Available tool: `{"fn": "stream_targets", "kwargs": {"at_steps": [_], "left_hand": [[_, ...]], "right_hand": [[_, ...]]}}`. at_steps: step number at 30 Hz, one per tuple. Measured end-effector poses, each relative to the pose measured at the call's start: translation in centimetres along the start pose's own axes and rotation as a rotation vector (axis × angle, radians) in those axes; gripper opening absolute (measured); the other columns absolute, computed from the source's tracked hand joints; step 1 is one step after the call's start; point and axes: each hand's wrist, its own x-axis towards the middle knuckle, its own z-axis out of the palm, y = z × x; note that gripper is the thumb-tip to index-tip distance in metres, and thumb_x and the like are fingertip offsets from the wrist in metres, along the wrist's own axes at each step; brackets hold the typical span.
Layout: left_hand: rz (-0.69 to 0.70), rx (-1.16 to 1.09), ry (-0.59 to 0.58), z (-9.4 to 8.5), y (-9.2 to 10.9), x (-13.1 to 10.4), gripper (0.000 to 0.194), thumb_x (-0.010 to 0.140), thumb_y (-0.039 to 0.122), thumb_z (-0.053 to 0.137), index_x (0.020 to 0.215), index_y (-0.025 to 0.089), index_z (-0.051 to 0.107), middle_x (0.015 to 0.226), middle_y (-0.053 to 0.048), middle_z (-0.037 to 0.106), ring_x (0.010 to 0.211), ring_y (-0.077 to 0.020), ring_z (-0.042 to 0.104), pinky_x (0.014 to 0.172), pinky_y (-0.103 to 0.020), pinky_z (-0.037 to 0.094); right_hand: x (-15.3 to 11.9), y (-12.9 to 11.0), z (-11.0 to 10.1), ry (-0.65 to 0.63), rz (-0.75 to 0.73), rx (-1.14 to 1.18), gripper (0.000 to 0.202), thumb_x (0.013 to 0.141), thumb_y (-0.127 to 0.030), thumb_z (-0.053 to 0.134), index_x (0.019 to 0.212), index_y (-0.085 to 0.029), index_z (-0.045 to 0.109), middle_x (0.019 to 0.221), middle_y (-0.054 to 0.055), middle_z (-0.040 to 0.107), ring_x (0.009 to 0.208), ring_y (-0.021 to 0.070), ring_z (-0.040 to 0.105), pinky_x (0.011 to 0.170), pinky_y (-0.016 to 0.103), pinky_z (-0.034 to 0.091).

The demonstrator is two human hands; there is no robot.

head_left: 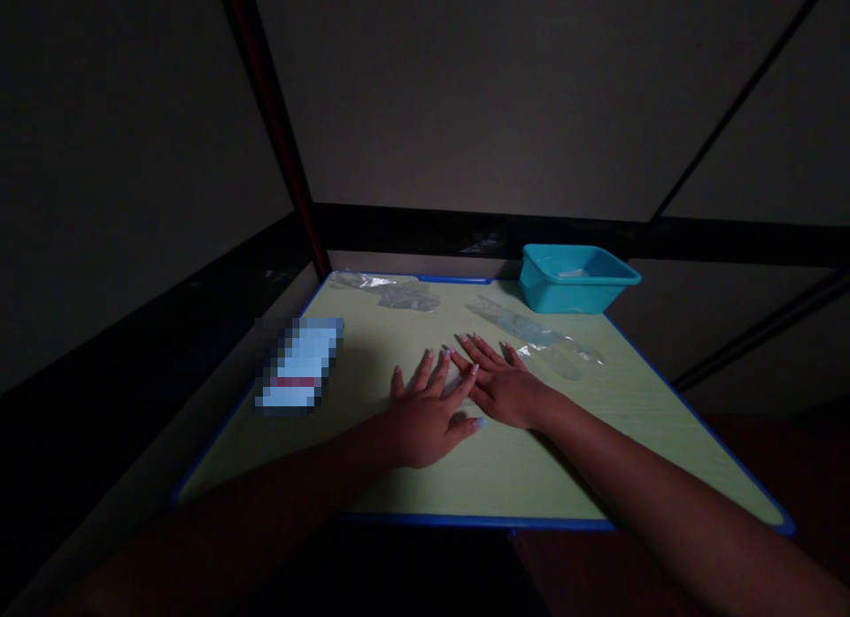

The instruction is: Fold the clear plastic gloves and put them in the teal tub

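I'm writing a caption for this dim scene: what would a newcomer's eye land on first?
Probably the turquoise tub, at the far right corner of the pale table. The bright, pixelated rectangle by the left edge likely competes with it. Next might come the left hand and right hand, fingers spread mid-table.

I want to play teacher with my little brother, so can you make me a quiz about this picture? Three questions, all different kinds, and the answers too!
1. Where does the teal plastic tub stand on the tabletop?
A) near left corner
B) far right corner
C) right in the middle

2. True or false: the left hand and the right hand both have their fingers spread out.

3. Fill in the colour: the trim along the tabletop's near edge is ____.

Key: 1. B; 2. true; 3. blue
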Motion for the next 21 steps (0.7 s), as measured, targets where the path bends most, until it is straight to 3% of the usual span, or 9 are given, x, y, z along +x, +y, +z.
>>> {"fn": "stream_targets", "kwargs": {"at_steps": [2, 5, 9, 13, 21], "left_hand": [[-0.043, 0.02, 0.038, -0.1, -0.2, 0.1, 0.07, 0.088, 0.064, 0.028, 0.148, 0.032, 0.008, 0.154, -0.013, -0.003, 0.139, -0.0372, -0.01, 0.097, -0.075, 0.009], [-0.054, 0.069, 0.158, -0.4, -0.4, 0.4, 0.073, 0.09, 0.061, 0.028, 0.149, 0.02, 0.011, 0.154, -0.016, -0.001, 0.142, -0.0326, -0.005, 0.102, -0.07, 0.006], [0.069, 0.089, 0.256, -0.7, -0.1, 0.3, 0.075, 0.091, 0.059, 0.024, 0.148, 0.011, 0.012, 0.154, -0.013, 0.001, 0.143, -0.0252, -0.001, 0.109, -0.062, 0.006], [0.103, 0.088, 0.268, -0.1, 0.0, 0.3, 0.077, 0.091, 0.061, 0.021, 0.148, 0.01, 0.01, 0.154, -0.011, 0.005, 0.143, -0.0247, 0.003, 0.111, -0.059, 0.007], [-0.043, 0.067, 0.181, 1.0, -1.2, 1.4, 0.07, 0.094, 0.055, 0.017, 0.147, 0.009, 0.017, 0.153, -0.013, 0.012, 0.143, -0.0235, 0.008, 0.112, -0.055, 0.012]], "right_hand": [[0.0, 0.0, 0.0, 0.0, 0.005, 0.002, 0.057, 0.096, -0.046, 0.024, 0.148, -0.028, 0.013, 0.154, 0.002, -0.001, 0.142, 0.0262, -0.001, 0.108, 0.062, 0.008], [0.0, 0.0, 0.2, 0.008, 0.007, -0.019, 0.056, 0.096, -0.043, 0.025, 0.148, -0.026, 0.017, 0.154, 0.004, 0.001, 0.142, 0.0275, 0.0, 0.107, 0.064, 0.006], [-0.1, 0.3, 0.2, 0.058, -0.024, -0.042, 0.054, 0.096, -0.04, 0.025, 0.148, -0.027, 0.018, 0.154, 0.006, 0.007, 0.142, 0.0276, 0.005, 0.105, 0.066, 0.001], [-0.1, 0.8, 0.0, 0.115, -0.019, -0.063, 0.054, 0.096, -0.037, 0.022, 0.148, -0.024, 0.018, 0.154, 0.006, 0.007, 0.142, 0.0257, 0.007, 0.106, 0.064, -0.004], [0.5, 0.6, 0.2, 0.084, -0.031, 0.013, 0.056, 0.096, -0.039, 0.021, 0.149, -0.024, 0.008, 0.154, 0.005, 0.011, 0.142, 0.0233, 0.008, 0.107, 0.063, 0.002]]}}
